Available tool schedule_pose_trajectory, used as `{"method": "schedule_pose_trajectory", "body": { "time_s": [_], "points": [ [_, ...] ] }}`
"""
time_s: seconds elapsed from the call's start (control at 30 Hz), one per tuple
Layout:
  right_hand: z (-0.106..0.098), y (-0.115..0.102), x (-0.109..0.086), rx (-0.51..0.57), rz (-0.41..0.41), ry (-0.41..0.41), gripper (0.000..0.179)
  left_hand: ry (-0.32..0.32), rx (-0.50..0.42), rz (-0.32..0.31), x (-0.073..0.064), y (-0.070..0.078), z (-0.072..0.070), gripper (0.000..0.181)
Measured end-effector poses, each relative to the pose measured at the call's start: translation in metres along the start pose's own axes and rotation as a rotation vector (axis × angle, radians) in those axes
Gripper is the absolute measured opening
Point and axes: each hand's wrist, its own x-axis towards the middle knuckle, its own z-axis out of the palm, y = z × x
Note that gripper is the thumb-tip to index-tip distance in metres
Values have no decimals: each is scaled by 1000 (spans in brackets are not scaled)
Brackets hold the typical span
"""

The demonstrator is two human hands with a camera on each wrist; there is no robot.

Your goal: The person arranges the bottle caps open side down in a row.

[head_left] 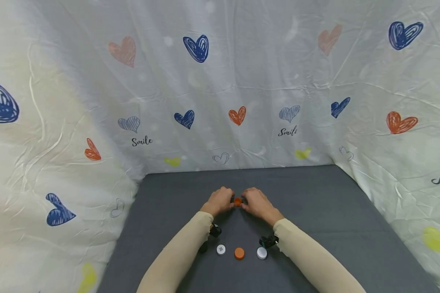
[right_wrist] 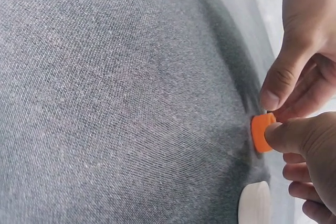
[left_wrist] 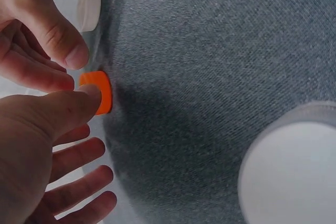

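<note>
At the middle of the grey table, both hands meet at an orange bottle cap (head_left: 238, 201). In the left wrist view, the thumb of my left hand (head_left: 220, 201) lies over the side of this cap (left_wrist: 106, 95), its other fingers spread below. From the right wrist view, the thumb of my right hand (head_left: 257, 202) presses the cap's edge (right_wrist: 260, 132), with its fingers partly hidden behind. Thumb and finger of each hand grip the cap from either side. A white cap (right_wrist: 255, 203) stands on edge in that view, near the right hand.
Closer to the body, between the forearms, lie a white cap with a square mark (head_left: 221, 249), a second orange cap (head_left: 239, 253) and a plain white cap (head_left: 262, 253). A white curtain (head_left: 220, 93) printed with hearts hangs behind and beside the grey table (head_left: 308, 203).
</note>
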Motion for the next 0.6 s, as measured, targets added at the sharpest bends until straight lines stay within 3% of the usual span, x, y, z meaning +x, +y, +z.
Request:
{"method": "schedule_pose_trajectory", "body": {
  "time_s": [0.17, 0.6],
  "points": [
    [5, -1, 0, 4, 12, -4, 21, -10, -9, -4, 1, 0, 4, 13],
    [11, 0, 0, 31, 48, -22, 19, 61, -49, 1, 0, -1, 12, 19]
  ]
}}
